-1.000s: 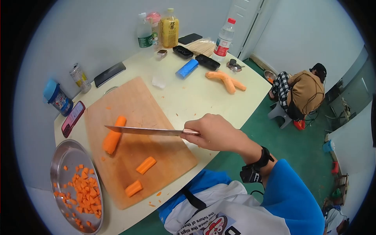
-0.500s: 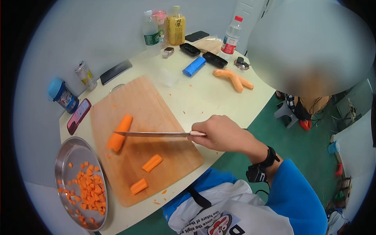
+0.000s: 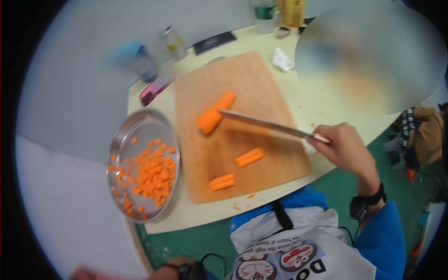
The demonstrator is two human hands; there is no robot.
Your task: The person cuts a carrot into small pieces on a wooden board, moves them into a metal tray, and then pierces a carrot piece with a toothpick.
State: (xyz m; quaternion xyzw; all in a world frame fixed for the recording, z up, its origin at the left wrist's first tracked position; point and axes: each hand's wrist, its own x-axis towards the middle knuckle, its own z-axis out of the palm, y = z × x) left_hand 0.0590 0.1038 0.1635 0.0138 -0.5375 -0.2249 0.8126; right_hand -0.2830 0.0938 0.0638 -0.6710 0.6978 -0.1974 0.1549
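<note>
My right hand (image 3: pixel 344 147) is closed around the handle of a knife (image 3: pixel 266 124). Its blade stretches left over the wooden cutting board (image 3: pixel 261 88), the tip right at a thick peeled carrot length (image 3: pixel 214 114). Nearer the board's front edge lie two shorter carrot pieces, one carrot piece (image 3: pixel 249 157) to the right of the other carrot piece (image 3: pixel 222 182). Left of the board, an oval metal dish (image 3: pixel 173 128) holds many diced carrot bits (image 3: pixel 156 175). At the bottom left edge my left hand (image 3: pixel 88 274) is partly in view, its fingers smeared by motion.
Behind the board lie a dark phone (image 3: pixel 214 43) and crumpled white tissue (image 3: pixel 282 60). A red-edged phone (image 3: pixel 155 88), a blue-topped bottle (image 3: pixel 140 60) and a can (image 3: pixel 173 43) are at the far left. Bottles stand along the back. A blurred patch covers the upper right.
The view has swung, so the board and dish now appear farther up and right. My left hand has come in at the bottom left. My right hand keeps hold of the knife.
</note>
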